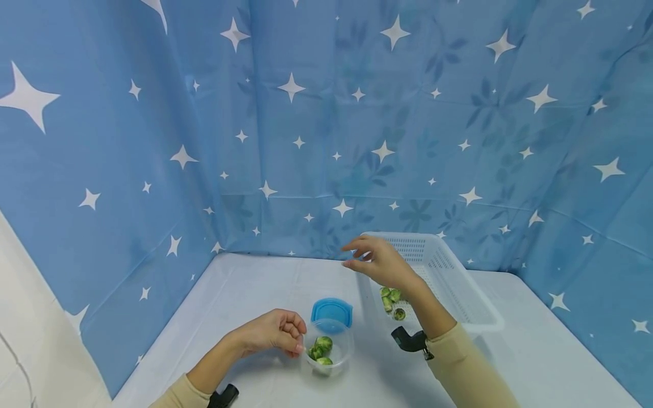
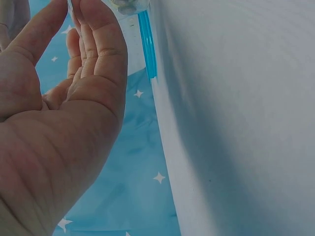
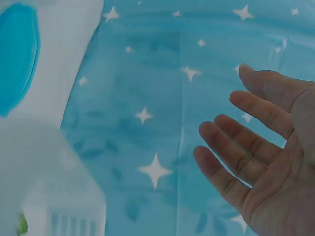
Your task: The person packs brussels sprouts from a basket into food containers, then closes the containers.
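My left hand [image 1: 278,333] pinches the rim of a clear round plastic container [image 1: 343,352] between thumb and fingers. Inside it lie several Brussels sprouts [image 1: 323,343]. In the left wrist view, the thumb and fingertips of the left hand [image 2: 83,73] meet at the container's edge, mostly cut off at the top. My right hand [image 1: 384,262] hovers over the left side of a white perforated basket [image 1: 459,283], its fingers spread and relaxed. Nothing lies between the fingers of the right hand [image 3: 261,152] in the right wrist view. More Brussels sprouts [image 1: 393,296] lie in the basket, partly hidden by my right forearm.
A blue lid [image 1: 331,311] lies on the white table [image 1: 275,277] just behind the container. A blue curtain with white stars [image 1: 326,141] closes off the back and both sides. The basket stands at the right rear, near the curtain.
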{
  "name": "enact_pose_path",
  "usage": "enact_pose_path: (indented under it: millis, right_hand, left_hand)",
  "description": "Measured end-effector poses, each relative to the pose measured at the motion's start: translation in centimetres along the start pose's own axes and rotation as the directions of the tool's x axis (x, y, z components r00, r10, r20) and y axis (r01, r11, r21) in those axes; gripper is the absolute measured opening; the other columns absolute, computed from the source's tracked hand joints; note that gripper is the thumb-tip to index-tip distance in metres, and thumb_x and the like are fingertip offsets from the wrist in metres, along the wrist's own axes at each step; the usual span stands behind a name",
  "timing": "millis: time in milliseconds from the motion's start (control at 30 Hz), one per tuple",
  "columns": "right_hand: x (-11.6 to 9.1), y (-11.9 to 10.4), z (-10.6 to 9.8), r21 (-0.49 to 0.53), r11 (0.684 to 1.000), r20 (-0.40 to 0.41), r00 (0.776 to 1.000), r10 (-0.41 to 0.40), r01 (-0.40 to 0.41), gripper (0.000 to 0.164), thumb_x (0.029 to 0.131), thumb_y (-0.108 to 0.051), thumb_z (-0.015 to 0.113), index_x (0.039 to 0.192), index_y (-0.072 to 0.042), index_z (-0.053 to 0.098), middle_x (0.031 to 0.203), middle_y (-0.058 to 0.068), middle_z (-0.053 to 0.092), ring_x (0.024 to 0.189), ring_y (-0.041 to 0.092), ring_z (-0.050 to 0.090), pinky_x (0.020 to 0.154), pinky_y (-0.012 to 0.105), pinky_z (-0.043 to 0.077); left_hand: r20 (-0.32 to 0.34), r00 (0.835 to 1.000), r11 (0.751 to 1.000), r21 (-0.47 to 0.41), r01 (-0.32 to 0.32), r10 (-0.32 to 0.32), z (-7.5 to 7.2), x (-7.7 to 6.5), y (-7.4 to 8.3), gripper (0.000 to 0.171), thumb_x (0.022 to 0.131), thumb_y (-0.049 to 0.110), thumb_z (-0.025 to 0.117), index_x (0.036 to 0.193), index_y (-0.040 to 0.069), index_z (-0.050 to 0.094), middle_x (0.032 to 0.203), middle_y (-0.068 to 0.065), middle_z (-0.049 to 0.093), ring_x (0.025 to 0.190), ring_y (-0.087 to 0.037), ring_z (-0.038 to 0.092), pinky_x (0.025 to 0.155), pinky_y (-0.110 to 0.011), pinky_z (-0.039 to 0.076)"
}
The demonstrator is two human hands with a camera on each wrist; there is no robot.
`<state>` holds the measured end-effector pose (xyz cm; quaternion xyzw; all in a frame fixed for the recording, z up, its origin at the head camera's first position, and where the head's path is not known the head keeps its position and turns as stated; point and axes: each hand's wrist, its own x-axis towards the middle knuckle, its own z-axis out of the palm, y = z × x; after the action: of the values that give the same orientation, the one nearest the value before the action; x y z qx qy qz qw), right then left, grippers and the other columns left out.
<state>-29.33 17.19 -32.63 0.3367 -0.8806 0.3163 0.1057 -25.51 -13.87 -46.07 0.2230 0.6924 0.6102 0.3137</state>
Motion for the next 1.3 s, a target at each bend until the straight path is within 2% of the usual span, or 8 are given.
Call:
enact_pose_path:
  millis: [167,367,600,733,1100,1300]
  right_hand:
    - [0.6,1.9,-1.3,0.000,0.998,0.016,0.998,0.061,-0.061,0.034,0.100,-0.025,0.072,0.132,-0.012,0.071,0.132,0.010,0.067,0.109,0.027,0.069,0.091,0.045,0.061]
    - [1.1,4.1,-2.2,-0.031,0.990,0.013,0.990,0.140,-0.140,0.038,0.100,-0.027,0.072,0.134,-0.012,0.070,0.138,0.013,0.066,0.112,0.032,0.069,0.087,0.048,0.061]
    - [1.4,6.5,-2.5,-0.027,0.983,-0.001,0.983,0.183,-0.183,0.037,0.100,-0.024,0.072,0.132,-0.005,0.071,0.136,0.018,0.067,0.112,0.036,0.070,0.084,0.047,0.062]
    - [1.4,7.8,-2.7,-0.012,0.973,0.002,0.973,0.229,-0.229,0.039,0.101,-0.025,0.070,0.133,-0.003,0.069,0.138,0.021,0.066,0.114,0.038,0.070,0.087,0.049,0.061]
    - [0.7,11.3,-2.8,-0.014,0.949,-0.006,0.949,0.315,-0.315,0.037,0.102,-0.024,0.068,0.131,-0.001,0.070,0.135,0.026,0.065,0.116,0.043,0.067,0.090,0.051,0.060]
    - [0.6,12.5,-2.6,-0.040,0.937,-0.011,0.938,0.347,-0.347,0.039,0.102,-0.027,0.068,0.132,-0.003,0.070,0.134,0.026,0.065,0.117,0.043,0.067,0.089,0.051,0.060]
  left_hand:
    - [-0.006,1.000,1.000,0.007,-0.004,0.004,0.0,0.0,0.0,0.046,0.088,0.010,0.082,0.121,-0.012,0.058,0.088,-0.004,0.073,0.079,-0.014,0.072,0.077,-0.033,0.063]
    - [-0.008,1.000,1.000,0.005,-0.006,0.006,0.1,0.0,-0.1,0.045,0.088,0.010,0.082,0.120,-0.011,0.058,0.088,-0.004,0.073,0.079,-0.014,0.072,0.076,-0.032,0.063]
    - [-0.005,1.000,1.000,-0.009,-0.005,0.005,0.1,0.0,-0.1,0.044,0.088,0.009,0.081,0.119,-0.011,0.058,0.087,-0.004,0.073,0.079,-0.015,0.072,0.075,-0.031,0.063]
    - [-0.010,1.000,1.000,-0.007,-0.003,0.003,0.1,-0.1,-0.1,0.044,0.088,0.008,0.082,0.119,-0.011,0.059,0.087,-0.004,0.073,0.079,-0.015,0.072,0.075,-0.032,0.063]
    - [-0.008,1.000,1.000,-0.013,-0.001,0.001,0.0,0.0,-0.2,0.043,0.087,0.007,0.082,0.119,-0.011,0.059,0.087,-0.005,0.073,0.078,-0.015,0.072,0.076,-0.033,0.063]
    - [-0.011,1.000,1.000,-0.012,0.000,0.000,0.0,-0.1,-0.1,0.043,0.087,0.008,0.083,0.118,-0.010,0.059,0.086,-0.005,0.073,0.079,-0.015,0.072,0.076,-0.033,0.063]
